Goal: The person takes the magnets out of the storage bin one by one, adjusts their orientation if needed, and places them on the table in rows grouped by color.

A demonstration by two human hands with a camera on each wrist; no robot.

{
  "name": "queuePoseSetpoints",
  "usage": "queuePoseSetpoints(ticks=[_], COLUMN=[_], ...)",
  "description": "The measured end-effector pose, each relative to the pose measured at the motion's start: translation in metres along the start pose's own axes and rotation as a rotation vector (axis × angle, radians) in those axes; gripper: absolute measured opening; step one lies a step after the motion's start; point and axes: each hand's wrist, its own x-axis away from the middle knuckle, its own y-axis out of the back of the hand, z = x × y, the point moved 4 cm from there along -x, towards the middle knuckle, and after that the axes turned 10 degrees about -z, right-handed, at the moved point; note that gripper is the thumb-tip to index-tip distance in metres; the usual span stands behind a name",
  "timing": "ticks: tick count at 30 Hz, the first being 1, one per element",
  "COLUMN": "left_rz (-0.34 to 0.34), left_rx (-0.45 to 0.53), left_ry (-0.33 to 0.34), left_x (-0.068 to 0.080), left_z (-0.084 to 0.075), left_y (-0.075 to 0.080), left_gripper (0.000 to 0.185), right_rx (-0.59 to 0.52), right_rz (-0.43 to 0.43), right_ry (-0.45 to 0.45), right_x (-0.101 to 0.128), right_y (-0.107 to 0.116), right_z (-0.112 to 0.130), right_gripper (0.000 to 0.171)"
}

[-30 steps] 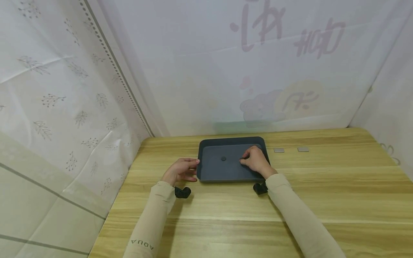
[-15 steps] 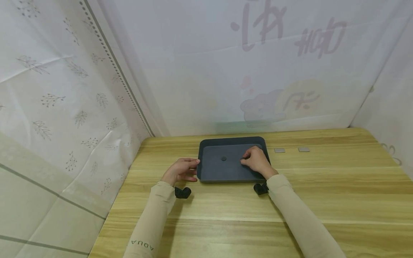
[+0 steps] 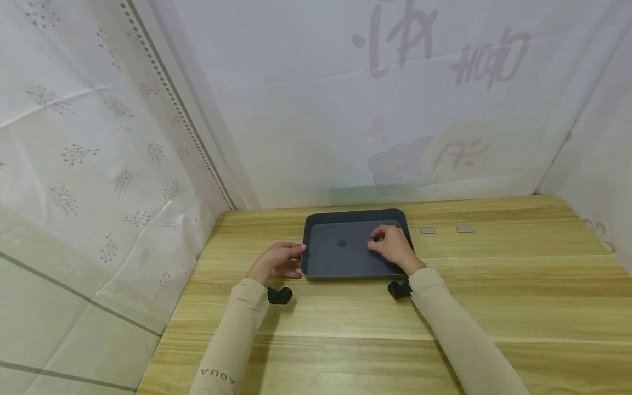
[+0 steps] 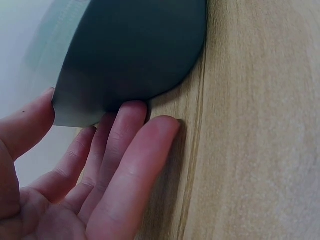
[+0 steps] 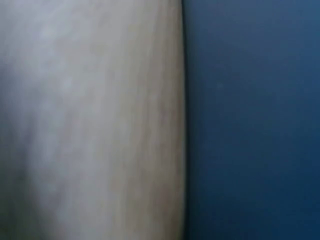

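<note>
A dark grey tray (image 3: pixel 326 263) sits on the wooden table, with a small dark round piece (image 3: pixel 342 243) on its floor. My left hand (image 3: pixel 277 260) is at the tray's left side. In the left wrist view its thumb (image 4: pixel 30 122) touches the rim while the loosely bent fingers (image 4: pixel 135 175) rest by the lower outer wall. My right hand (image 3: pixel 392 245) is low over the tray's right half, thumb and forefinger bent and slightly apart at the tips; a dark patch shows in the gap. The right wrist view is filled by blurred skin beside the tray floor (image 5: pixel 255 120).
Two small flat grey rectangles (image 3: pixel 427 230) lie on the table (image 3: pixel 518 285) to the right of the tray. Black wrist mounts (image 3: pixel 280 295) stick out beneath both forearms. Patterned white curtains (image 3: pixel 296 109) hang behind the table and at its sides.
My right thumb and forefinger, which were together at the tips over a small dark thing, have parted slightly. My left hand and the tray have stayed where they were.
</note>
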Motion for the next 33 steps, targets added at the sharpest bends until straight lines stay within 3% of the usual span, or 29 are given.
queuePoseSetpoints(ticks=[19, 33], left_rz=[-0.008, 0.002], left_rx=[0.000, 0.000], left_ry=[-0.007, -0.017], left_x=[-0.0026, -0.0010], left_z=[0.0021, 0.0016], left_y=[0.0003, 0.0021], left_gripper=[0.041, 0.039], right_rx=[-0.139, -0.297], right_rz=[-0.016, -0.023], right_ry=[-0.090, -0.014], right_x=[-0.0018, -0.0017], right_y=[0.0004, 0.0036], right_z=[-0.0019, 0.0034], right_gripper=[0.025, 0.027])
